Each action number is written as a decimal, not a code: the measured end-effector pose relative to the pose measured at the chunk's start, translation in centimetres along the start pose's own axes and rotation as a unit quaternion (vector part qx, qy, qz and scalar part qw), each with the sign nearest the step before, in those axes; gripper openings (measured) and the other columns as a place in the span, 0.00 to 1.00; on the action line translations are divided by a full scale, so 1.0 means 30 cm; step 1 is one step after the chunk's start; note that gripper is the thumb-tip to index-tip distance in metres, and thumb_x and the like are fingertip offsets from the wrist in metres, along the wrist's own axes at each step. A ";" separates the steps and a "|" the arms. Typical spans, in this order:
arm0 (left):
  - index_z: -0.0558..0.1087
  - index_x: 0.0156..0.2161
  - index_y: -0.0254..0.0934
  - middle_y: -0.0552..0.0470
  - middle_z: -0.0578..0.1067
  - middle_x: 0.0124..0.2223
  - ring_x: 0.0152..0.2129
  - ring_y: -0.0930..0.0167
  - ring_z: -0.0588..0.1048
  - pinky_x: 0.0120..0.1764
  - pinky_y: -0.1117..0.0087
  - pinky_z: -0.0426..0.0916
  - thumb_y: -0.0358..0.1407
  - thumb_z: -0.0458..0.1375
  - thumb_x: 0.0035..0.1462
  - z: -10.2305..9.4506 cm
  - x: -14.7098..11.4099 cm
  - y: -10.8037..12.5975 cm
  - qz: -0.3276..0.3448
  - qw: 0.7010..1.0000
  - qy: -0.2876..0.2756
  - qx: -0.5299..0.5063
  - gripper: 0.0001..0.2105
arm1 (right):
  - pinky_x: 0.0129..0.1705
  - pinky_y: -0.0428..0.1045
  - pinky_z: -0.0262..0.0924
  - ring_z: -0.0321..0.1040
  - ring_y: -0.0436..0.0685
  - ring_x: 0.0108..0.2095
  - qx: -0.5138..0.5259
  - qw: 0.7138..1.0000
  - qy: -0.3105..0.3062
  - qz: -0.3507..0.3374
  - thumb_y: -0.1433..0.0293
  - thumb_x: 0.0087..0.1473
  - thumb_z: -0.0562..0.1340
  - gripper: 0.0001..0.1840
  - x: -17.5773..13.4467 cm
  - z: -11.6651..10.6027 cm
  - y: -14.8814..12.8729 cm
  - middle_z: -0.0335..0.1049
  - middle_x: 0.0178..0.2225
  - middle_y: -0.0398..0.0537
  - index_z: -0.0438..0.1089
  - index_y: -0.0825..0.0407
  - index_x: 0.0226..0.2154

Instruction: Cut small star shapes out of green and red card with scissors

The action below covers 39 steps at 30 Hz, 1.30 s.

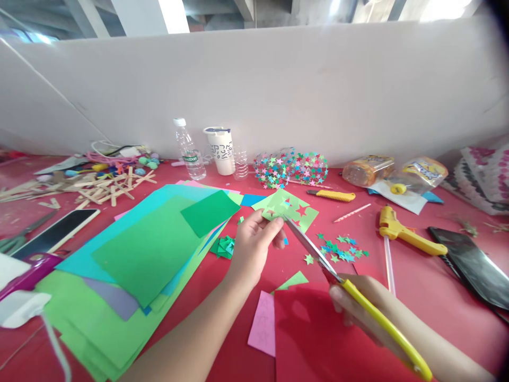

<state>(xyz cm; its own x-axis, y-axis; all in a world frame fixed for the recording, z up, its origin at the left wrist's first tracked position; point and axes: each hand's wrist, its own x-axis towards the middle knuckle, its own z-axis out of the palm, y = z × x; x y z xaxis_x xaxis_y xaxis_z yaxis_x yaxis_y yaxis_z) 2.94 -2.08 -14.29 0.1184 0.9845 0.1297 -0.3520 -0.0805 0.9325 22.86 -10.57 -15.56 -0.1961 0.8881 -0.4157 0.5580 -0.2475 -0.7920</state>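
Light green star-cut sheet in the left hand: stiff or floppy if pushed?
The light green sheet looks thin, so probably light. Pinched near one edge by the left hand, it extends fairly flat, suggesting some stiffness. The star-shaped holes likely make it easier to bend or tear.

Stack of sheets (147,249) on table (234,342): phone (53,233) to its left; craft sticks (114,190) behind it, leftward; bottle (191,155) and cup (222,154) directly behind it. To its right: cut-out sheet (291,210), scissors (352,292), loose stars (345,249) and utility knife (332,196); farther right of it, glue gun (409,232).
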 end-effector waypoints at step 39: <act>0.70 0.27 0.37 0.58 0.71 0.20 0.15 0.78 0.67 0.22 0.76 0.60 0.36 0.63 0.53 -0.011 0.005 0.028 0.005 1.000 -0.002 0.007 0.08 | 0.15 0.43 0.43 0.48 0.44 0.14 0.028 0.998 -0.045 -0.038 0.29 0.49 0.47 0.39 -0.032 -0.024 -0.029 0.60 0.22 0.39 0.59 0.49 0.24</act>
<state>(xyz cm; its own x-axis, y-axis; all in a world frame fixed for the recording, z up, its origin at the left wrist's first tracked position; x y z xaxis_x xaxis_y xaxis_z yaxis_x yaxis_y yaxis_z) 2.37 -1.94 -13.61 0.1189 0.9828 0.1411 -0.3404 -0.0931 0.9357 23.15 -10.94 -14.16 -0.3100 0.8672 -0.3898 0.4936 -0.2037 -0.8455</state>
